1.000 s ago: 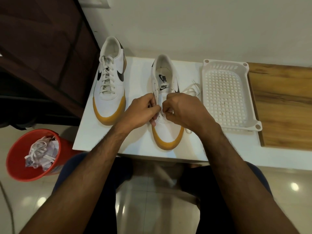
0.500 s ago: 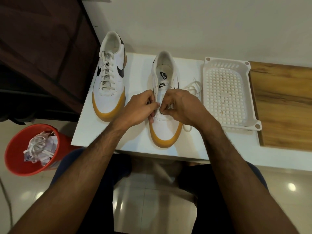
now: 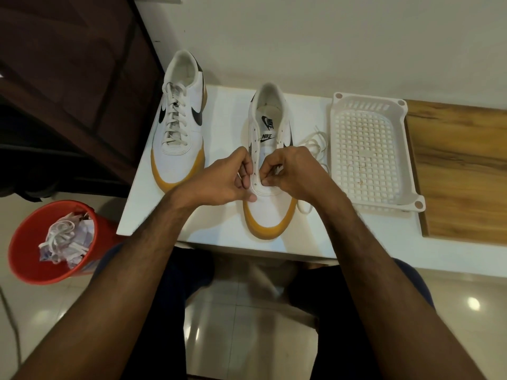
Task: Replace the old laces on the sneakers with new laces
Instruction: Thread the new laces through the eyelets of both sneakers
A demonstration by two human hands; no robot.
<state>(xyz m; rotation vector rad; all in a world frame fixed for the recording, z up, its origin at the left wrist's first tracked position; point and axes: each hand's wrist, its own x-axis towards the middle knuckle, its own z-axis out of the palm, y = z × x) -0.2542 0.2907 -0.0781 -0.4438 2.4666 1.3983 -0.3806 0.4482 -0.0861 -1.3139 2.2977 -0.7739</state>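
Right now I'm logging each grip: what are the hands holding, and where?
Left hand grips the unlaced sneaker at its left eyelet edge; right hand pinches the new lace near the lowest eyelets.

White basket (image 3: 373,154) on table (image 3: 219,111) at 2 o'clock; red bin (image 3: 52,242) on floor (image 3: 247,311) at 8; wood board (image 3: 461,171) at 3.

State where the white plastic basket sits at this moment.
In the head view the white plastic basket lies right of the unlaced sneaker, on the white table beside the wooden board, with a loose lace between basket and shoe.
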